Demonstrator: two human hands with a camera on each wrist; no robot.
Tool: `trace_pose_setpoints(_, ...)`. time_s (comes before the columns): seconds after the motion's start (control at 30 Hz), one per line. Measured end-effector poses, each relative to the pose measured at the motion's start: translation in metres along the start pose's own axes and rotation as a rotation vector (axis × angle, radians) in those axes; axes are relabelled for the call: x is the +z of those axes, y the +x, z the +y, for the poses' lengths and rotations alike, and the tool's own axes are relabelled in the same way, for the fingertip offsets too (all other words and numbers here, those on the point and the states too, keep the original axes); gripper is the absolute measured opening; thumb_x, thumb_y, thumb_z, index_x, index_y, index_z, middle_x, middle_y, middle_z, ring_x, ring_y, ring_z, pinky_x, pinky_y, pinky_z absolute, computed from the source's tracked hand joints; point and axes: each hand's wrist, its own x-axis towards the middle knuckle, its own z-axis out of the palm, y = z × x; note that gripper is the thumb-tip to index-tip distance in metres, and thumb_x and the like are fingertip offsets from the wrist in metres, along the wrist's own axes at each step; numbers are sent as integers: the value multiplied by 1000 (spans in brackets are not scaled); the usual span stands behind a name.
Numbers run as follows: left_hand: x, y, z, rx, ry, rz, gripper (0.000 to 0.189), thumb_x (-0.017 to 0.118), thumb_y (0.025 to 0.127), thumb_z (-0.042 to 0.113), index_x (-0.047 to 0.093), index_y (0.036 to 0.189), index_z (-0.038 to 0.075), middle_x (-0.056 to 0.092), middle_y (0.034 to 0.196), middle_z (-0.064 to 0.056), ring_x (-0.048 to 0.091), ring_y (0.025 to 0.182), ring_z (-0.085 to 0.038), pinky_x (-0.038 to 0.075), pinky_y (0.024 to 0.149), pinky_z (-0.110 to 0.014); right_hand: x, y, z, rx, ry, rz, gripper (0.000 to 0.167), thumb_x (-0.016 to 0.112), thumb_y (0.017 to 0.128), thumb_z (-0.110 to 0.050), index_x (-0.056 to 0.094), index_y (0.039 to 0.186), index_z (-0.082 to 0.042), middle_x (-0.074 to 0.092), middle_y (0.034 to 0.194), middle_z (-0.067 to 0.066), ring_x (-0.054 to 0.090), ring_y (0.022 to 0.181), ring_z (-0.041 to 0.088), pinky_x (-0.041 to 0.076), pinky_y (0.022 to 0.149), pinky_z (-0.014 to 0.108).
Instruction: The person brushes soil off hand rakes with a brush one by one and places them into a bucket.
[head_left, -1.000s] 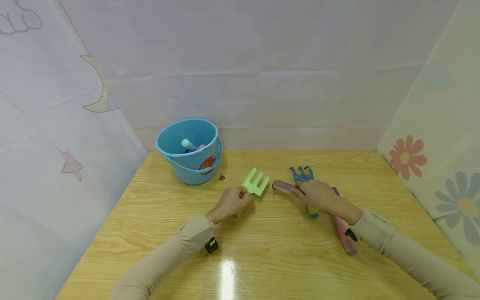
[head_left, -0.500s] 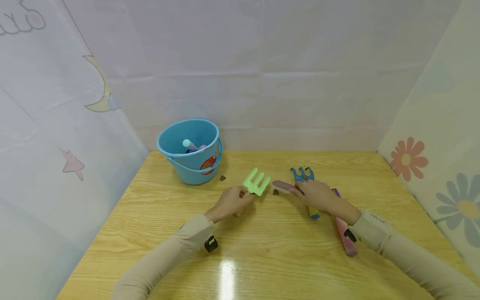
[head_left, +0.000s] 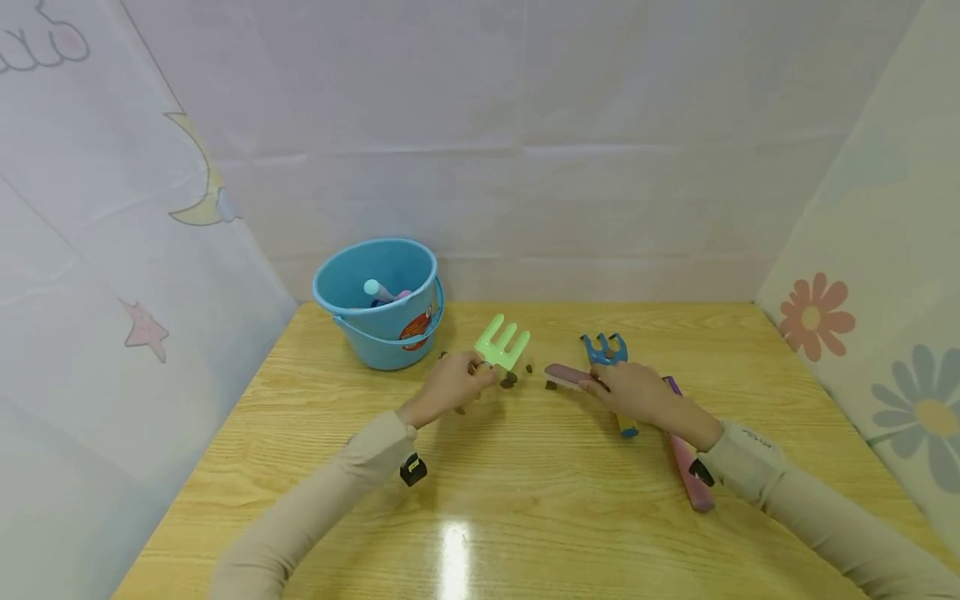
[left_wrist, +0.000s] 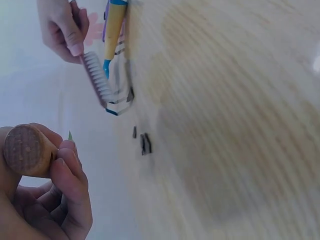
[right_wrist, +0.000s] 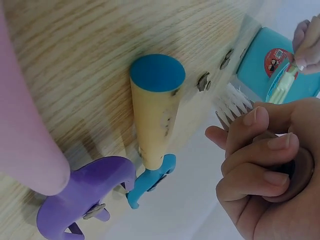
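My left hand [head_left: 452, 385] grips the wooden handle [left_wrist: 27, 150] of a light green toy garden fork [head_left: 502, 342], raised above the table with its prongs pointing away. Just below it lie small dark brown lumps [head_left: 509, 380]. In my right hand [head_left: 636, 390] is a brush [head_left: 566, 372] with a dusky pink back and white bristles [right_wrist: 233, 104]. Another dark lump [head_left: 551, 385] sits at the brush's tip. Under the right hand lies a blue toy rake [head_left: 604, 350] with a yellow handle [right_wrist: 156, 115]; the hand hides part of it.
A light blue bucket [head_left: 375, 337] with several things inside stands at the back left. To the right lies a purple rake [right_wrist: 87, 195] with a pink handle [head_left: 692, 475], partly beneath the right forearm. Fabric walls [head_left: 600, 208] enclose the wooden table [head_left: 525, 517] at the back and sides.
My left hand has raised the green fork and shifted it slightly left and away, exposing dark lumps where it was. The right hand with the brush has barely moved.
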Motion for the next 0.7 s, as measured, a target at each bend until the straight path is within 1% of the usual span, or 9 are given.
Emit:
trace_pose_setpoints(0.1,-6,3,4,-5,26,8,23,64,96,31,63,87,9,69,74,-14,62,46,-19,52,43,-33,1,0,1,-3,6,-8,33,55,102,-29,64,106,3,50,62,-5,47,47,7,38,45,25)
trace_pose_setpoints(0.17,-9,4,6,-4,33,8,23,63,96,27,62,85,8,70,76,-15,63,48,-18,52,44,-30,1,-1,1,-1,20,-18,33,55,102,-28,64,106,3,50,62,-5,47,47,7,38,45,25)
trace_pose_setpoints(0.27,-15,6,11,19,63,14,24,61,96,27,61,81,9,69,71,-8,62,49,-15,51,46,-28,0,-2,2,1,33,-22,32,54,103,-27,64,107,3,50,62,-5,47,47,7,38,44,25)
trace_pose_setpoints(0.33,-19,7,15,41,91,26,27,61,96,28,61,78,9,67,66,-2,62,49,-13,51,46,-28,0,-2,2,-2,37,-19,32,54,103,-27,64,108,4,50,62,-5,47,47,7,38,44,25)
trace_pose_setpoints(0.43,-28,7,19,66,125,44,30,60,97,27,60,73,10,65,61,3,61,48,-13,50,46,-29,-1,-3,1,-4,34,-13,33,55,103,-27,64,109,4,50,62,-6,46,47,6,38,44,24)
trace_pose_setpoints(0.53,-38,6,22,86,128,60,33,59,98,27,58,70,10,65,60,1,60,45,-14,50,46,-31,-2,-4,0,1,40,-5,34,55,103,-28,64,110,5,49,62,-6,45,47,7,37,45,24)
trace_pose_setpoints(0.6,-45,6,24,90,136,64,33,58,98,27,58,69,11,65,61,2,61,45,-14,51,47,-32,-3,-5,-1,-1,40,5,34,55,103,-28,64,109,5,48,61,-6,45,47,7,37,45,24)
trace_pose_setpoints(0.67,-52,7,25,108,152,73,34,58,98,28,56,68,12,66,62,2,61,46,-14,50,50,-32,-4,-5,-1,0,39,13,34,55,102,-28,64,108,4,48,60,-6,45,46,7,37,45,25)
trace_pose_setpoints(0.7,-55,7,27,113,166,76,35,58,98,29,55,68,12,65,61,3,62,47,-14,50,49,-32,-4,-5,-1,-5,34,19,34,55,102,-28,64,108,4,48,60,-6,45,46,7,37,45,25)
